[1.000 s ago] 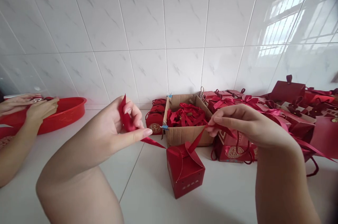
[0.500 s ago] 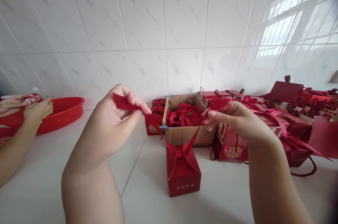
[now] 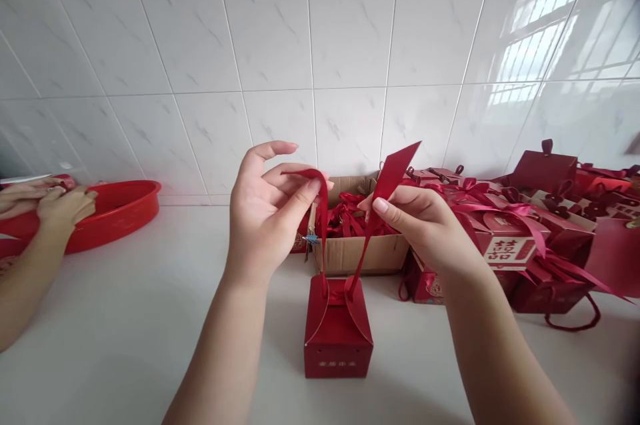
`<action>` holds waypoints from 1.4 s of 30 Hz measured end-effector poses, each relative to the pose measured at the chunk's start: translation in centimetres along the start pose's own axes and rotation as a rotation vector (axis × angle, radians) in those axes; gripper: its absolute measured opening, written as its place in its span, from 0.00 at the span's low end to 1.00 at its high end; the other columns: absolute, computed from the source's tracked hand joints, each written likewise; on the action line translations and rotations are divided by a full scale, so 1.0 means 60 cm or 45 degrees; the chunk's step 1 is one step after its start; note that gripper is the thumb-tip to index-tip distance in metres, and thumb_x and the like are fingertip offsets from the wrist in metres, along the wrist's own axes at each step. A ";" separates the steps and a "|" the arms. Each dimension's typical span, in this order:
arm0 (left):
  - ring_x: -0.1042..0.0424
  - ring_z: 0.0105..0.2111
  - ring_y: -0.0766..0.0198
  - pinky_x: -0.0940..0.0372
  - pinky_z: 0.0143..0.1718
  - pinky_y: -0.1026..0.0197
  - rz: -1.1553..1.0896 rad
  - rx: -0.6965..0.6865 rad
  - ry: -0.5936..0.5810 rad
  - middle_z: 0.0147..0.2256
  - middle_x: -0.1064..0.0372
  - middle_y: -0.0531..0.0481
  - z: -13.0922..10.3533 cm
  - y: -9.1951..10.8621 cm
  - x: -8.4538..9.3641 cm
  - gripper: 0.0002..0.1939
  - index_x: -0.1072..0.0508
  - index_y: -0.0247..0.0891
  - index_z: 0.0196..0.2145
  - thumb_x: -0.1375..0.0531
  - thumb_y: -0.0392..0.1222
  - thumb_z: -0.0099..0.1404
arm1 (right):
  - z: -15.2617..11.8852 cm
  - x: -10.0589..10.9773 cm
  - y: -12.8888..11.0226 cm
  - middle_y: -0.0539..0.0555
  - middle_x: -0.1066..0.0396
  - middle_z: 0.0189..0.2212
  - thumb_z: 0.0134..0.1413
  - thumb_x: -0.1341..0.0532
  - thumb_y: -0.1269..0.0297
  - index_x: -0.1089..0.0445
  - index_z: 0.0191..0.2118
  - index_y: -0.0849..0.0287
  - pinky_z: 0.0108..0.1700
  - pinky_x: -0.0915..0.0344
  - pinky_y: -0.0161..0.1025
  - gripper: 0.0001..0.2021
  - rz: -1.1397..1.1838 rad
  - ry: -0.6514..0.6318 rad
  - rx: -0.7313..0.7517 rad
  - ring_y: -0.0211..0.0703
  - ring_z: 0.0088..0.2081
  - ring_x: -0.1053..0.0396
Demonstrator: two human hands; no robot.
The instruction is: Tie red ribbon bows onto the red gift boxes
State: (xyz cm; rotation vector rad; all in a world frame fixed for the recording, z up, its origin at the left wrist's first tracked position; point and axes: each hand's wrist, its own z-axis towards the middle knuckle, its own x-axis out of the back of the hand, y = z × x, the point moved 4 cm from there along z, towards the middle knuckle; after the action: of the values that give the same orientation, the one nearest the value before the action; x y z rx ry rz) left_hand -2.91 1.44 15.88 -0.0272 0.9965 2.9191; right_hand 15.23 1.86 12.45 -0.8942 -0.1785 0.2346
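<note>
A small red gift box (image 3: 338, 338) stands upright on the white counter in front of me, its curved top flaps folded in. A red ribbon (image 3: 325, 231) comes out through the top, with two loose ends rising from it. My left hand (image 3: 277, 211) pinches one end between thumb and fingers, its index finger raised. My right hand (image 3: 415, 215) pinches the other end, whose slanted tip sticks up above the thumb. Both hands are above the box, apart from each other.
Behind the gift box is an open cardboard box (image 3: 363, 257) of red ribbons, with a blue-and-silver clip on its edge. Many finished red gift boxes (image 3: 505, 238) are piled at right. At left, another person's hands (image 3: 63, 205) work by a red basin (image 3: 125, 218).
My hands have come closer together over the gift box, drawing the ribbon ends upward. The right ribbon tip now points up. The gift box has shifted slightly left in view.
</note>
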 end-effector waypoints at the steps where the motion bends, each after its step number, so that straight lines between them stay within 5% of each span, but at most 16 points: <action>1: 0.23 0.34 0.61 0.28 0.35 0.60 -0.018 0.005 0.008 0.29 0.26 0.53 0.000 -0.001 0.000 0.17 0.36 0.41 0.44 0.35 0.34 0.58 | 0.000 0.003 -0.001 0.47 0.25 0.30 0.56 0.37 0.61 0.23 0.33 0.51 0.41 0.31 0.34 0.05 0.019 0.031 0.009 0.38 0.37 0.27; 12: 0.25 0.31 0.65 0.30 0.35 0.62 -0.036 -0.011 0.161 0.27 0.29 0.54 0.001 -0.022 0.003 0.11 0.35 0.39 0.25 0.34 0.34 0.55 | -0.005 0.028 -0.006 0.47 0.26 0.27 0.53 0.34 0.62 0.24 0.31 0.54 0.33 0.34 0.30 0.03 0.030 0.376 0.045 0.33 0.30 0.31; 19: 0.27 0.35 0.65 0.31 0.37 0.65 0.021 -0.012 0.177 0.34 0.24 0.49 -0.004 -0.013 -0.010 0.06 0.22 0.39 0.34 0.34 0.35 0.56 | -0.010 0.026 -0.019 0.48 0.27 0.26 0.52 0.34 0.59 0.25 0.29 0.53 0.32 0.32 0.34 0.06 -0.155 0.481 0.119 0.37 0.30 0.30; 26: 0.28 0.38 0.66 0.32 0.41 0.65 -0.188 0.167 0.009 0.37 0.26 0.49 -0.005 -0.018 -0.017 0.08 0.23 0.40 0.38 0.36 0.35 0.58 | -0.013 0.029 -0.024 0.48 0.28 0.26 0.51 0.33 0.60 0.25 0.29 0.53 0.32 0.33 0.33 0.05 -0.142 0.473 0.109 0.36 0.29 0.31; 32: 0.30 0.32 0.70 0.32 0.35 0.70 -0.311 0.262 -0.065 0.31 0.30 0.53 -0.007 -0.012 -0.023 0.14 0.24 0.41 0.35 0.31 0.31 0.50 | -0.015 0.027 -0.027 0.49 0.26 0.28 0.52 0.34 0.59 0.25 0.31 0.53 0.34 0.32 0.36 0.05 -0.169 0.463 0.111 0.39 0.32 0.29; 42: 0.28 0.32 0.66 0.30 0.36 0.63 -0.370 0.272 -0.170 0.36 0.24 0.49 -0.005 -0.013 -0.023 0.08 0.23 0.42 0.40 0.39 0.37 0.62 | -0.017 0.030 -0.029 0.49 0.27 0.27 0.51 0.34 0.58 0.24 0.31 0.52 0.32 0.32 0.36 0.05 -0.188 0.464 0.102 0.39 0.31 0.30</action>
State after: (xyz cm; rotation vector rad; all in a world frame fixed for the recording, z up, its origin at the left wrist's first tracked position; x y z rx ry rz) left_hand -1.49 1.80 15.22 0.0296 1.1661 2.5075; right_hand 17.45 0.58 13.30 -0.8252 0.1027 -0.0600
